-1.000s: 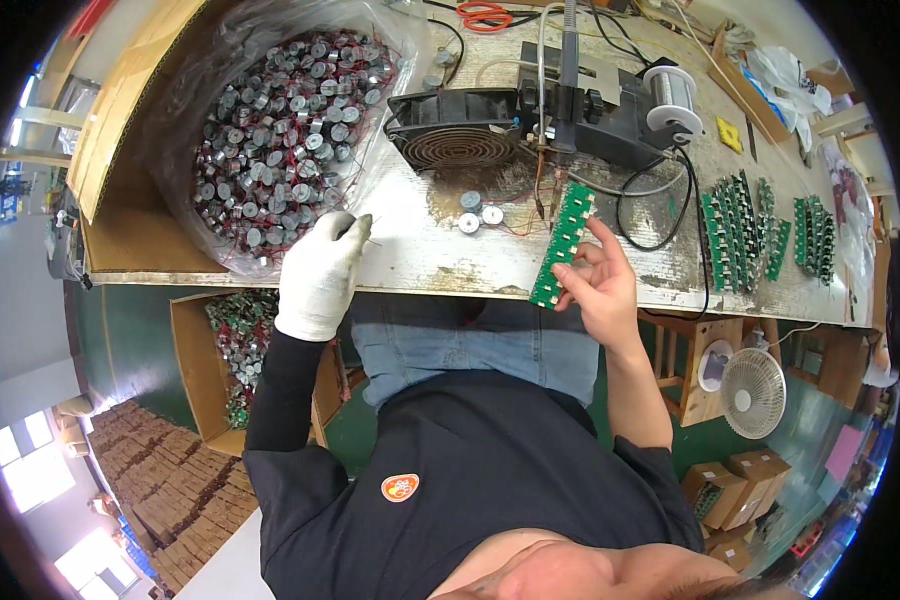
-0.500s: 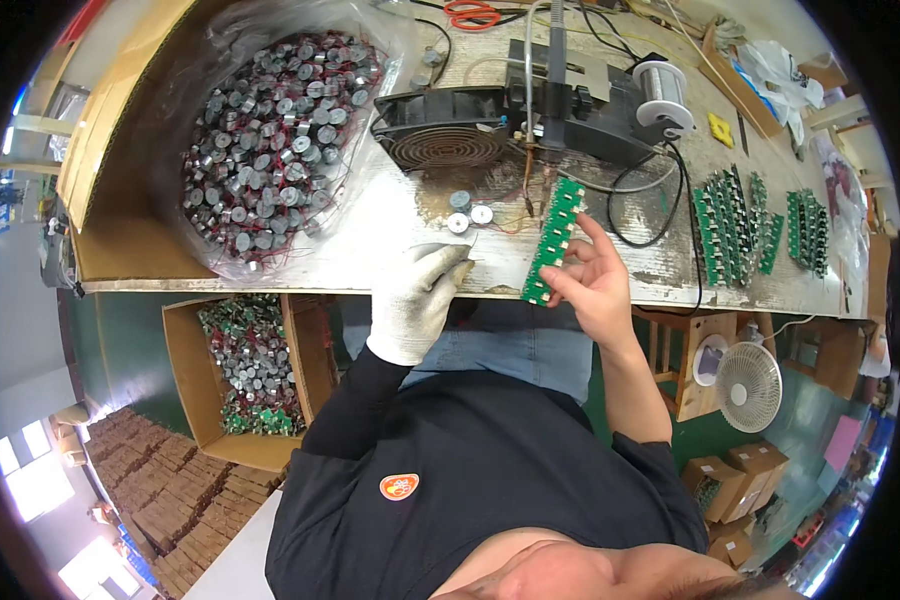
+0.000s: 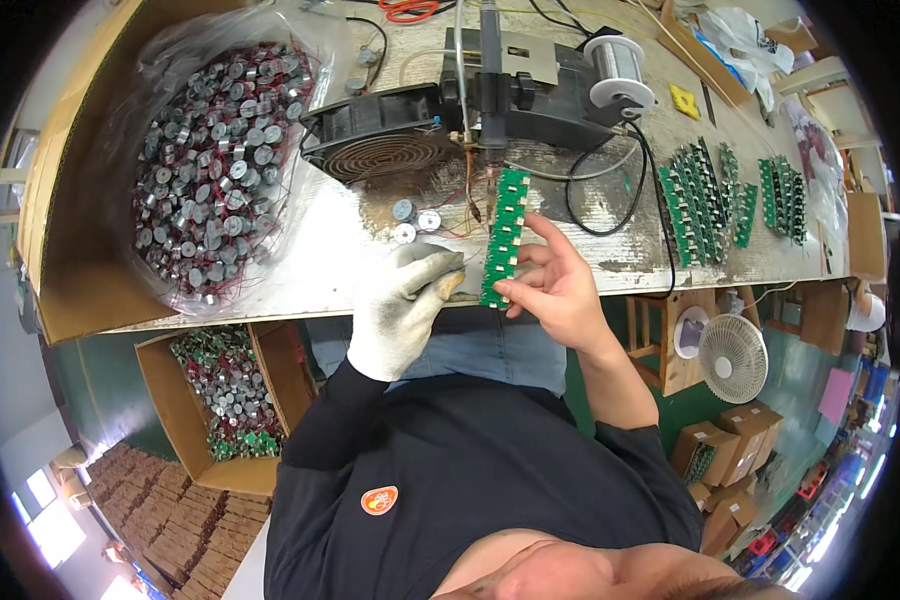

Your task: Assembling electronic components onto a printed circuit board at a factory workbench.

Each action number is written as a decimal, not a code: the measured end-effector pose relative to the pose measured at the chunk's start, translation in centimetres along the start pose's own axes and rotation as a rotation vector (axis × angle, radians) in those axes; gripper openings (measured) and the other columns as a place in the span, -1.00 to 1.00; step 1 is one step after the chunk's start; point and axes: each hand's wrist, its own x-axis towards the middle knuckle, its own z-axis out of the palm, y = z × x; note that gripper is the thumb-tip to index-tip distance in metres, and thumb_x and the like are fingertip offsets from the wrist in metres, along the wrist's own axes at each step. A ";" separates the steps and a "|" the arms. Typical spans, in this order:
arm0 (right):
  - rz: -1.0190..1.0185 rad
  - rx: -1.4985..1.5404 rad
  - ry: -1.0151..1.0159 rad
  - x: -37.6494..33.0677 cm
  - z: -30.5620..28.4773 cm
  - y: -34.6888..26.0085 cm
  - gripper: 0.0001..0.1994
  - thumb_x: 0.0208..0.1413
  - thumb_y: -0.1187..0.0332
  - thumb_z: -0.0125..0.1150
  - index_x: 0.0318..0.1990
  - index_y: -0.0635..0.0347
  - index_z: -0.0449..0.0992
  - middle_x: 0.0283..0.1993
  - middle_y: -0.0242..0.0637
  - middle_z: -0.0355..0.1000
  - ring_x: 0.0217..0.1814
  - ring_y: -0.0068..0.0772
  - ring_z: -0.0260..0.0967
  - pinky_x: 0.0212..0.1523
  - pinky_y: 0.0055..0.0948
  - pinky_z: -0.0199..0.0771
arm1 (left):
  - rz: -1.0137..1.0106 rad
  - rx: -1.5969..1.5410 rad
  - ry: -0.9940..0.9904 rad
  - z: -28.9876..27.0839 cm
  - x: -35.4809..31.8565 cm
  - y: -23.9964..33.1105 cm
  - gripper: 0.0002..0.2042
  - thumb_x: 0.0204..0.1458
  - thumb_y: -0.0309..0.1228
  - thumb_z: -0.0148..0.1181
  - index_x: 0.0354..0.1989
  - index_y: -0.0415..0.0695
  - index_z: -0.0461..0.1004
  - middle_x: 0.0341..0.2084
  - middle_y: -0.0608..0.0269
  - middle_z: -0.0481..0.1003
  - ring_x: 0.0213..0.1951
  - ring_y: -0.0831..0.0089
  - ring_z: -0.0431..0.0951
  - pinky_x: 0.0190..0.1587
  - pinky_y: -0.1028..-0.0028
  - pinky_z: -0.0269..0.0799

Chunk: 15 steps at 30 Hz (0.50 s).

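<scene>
My right hand [image 3: 560, 290], bare, grips the near end of a long green circuit board strip [image 3: 506, 235] between thumb and fingers. Small pale parts line the strip, which stands tilted, its far end just under the tip of an upright soldering device [image 3: 491, 100]. Just left of the strip, my left hand [image 3: 398, 315] wears a white glove with greyed fingertips. Its thumb and forefinger are pinched together; what they hold is too small to make out. Beyond that hand lie three small round silver parts [image 3: 403, 210], with thin red wires close by.
At left, a cardboard box [image 3: 80, 290] with a plastic bag holds many silver parts [image 3: 210, 180] on red wires. A black fan [image 3: 380, 135] and solder spool [image 3: 618, 70] stand behind. Green board strips [image 3: 700, 205] lie at right. A black cable [image 3: 655, 215] crosses the bench.
The whole view has shifted, with the bench moving leftward in it. My gloved left hand is closer to the board strip, still pinched. My right hand keeps its hold on the strip.
</scene>
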 end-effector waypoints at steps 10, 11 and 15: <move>0.014 0.052 -0.054 0.0 -0.1 -0.3 -0.28 0.02 0.66 0.19 0.34 0.22 0.00 -0.13 -0.12 0.40 -0.37 -0.47 0.47 -0.47 -0.57 0.53 | -0.089 0.007 -0.095 0.2 0.6 1.1 -0.81 -0.03 -0.57 0.24 -0.20 -0.25 0.56 -0.39 0.17 0.53 -0.33 0.37 0.54 -0.27 0.49 0.42; 0.017 0.052 -0.055 0.1 -0.1 -0.2 -0.28 0.02 0.66 0.19 0.34 0.22 0.00 -0.13 -0.12 0.40 -0.37 -0.47 0.47 -0.47 -0.57 0.53 | -0.092 0.007 -0.094 0.5 0.4 0.9 -0.81 -0.03 -0.57 0.24 -0.20 -0.25 0.56 -0.39 0.17 0.53 -0.33 0.37 0.54 -0.27 0.49 0.42; 0.005 0.053 -0.057 0.2 0.0 -0.1 -0.27 0.02 0.66 0.19 0.34 0.23 -0.01 -0.12 -0.13 0.40 -0.36 -0.48 0.47 -0.46 -0.58 0.53 | -0.388 -0.336 -0.073 1.2 -0.1 0.0 -0.83 -0.03 -0.57 0.26 -0.23 -0.27 0.57 -0.38 0.15 0.55 -0.33 0.40 0.55 -0.26 0.50 0.43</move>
